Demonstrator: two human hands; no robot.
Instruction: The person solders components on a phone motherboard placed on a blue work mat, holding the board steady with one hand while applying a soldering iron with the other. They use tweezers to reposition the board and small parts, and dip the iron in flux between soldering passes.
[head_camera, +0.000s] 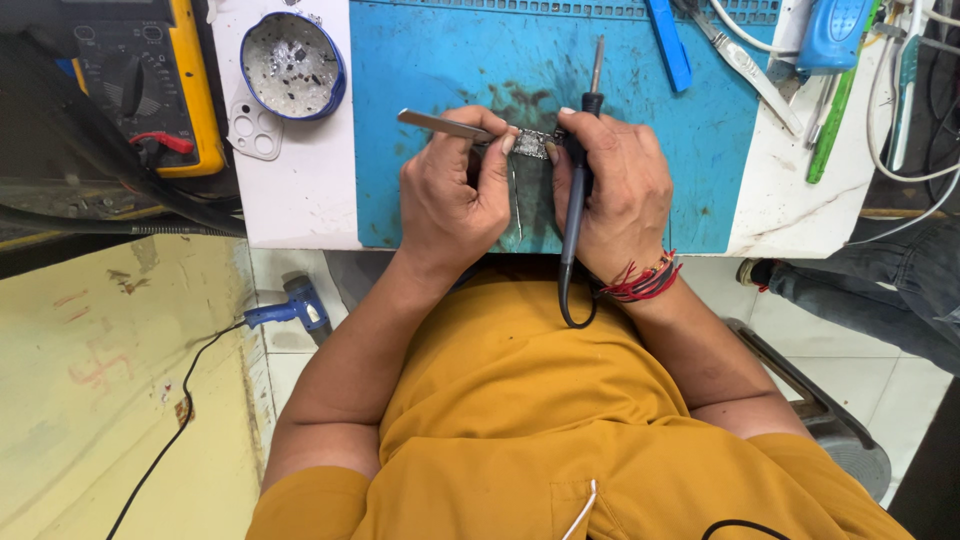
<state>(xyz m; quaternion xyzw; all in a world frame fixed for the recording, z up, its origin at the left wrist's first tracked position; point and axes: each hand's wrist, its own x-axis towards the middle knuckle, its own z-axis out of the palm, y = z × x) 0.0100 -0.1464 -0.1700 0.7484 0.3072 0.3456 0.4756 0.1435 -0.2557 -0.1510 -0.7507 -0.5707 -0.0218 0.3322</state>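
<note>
My left hand (455, 190) grips metal tweezers (440, 124) whose tips reach a small circuit board (533, 143) on the blue work mat (420, 70). My right hand (615, 190) holds a black soldering iron (578, 180) like a pen, its metal tip (597, 60) pointing away from me and its cord looping down toward my orange shirt. Both hands rest close together on the mat, with the board between their fingertips. A red thread band circles my right wrist.
A yellow multimeter (150, 85) lies at the left, beside a round blue tin (292, 65) of metal scraps. A blue tool (668, 45), tweezers (750, 70), a blue device (832, 35) and white cables (900, 150) crowd the upper right. Another person's leg (870, 285) is at the right.
</note>
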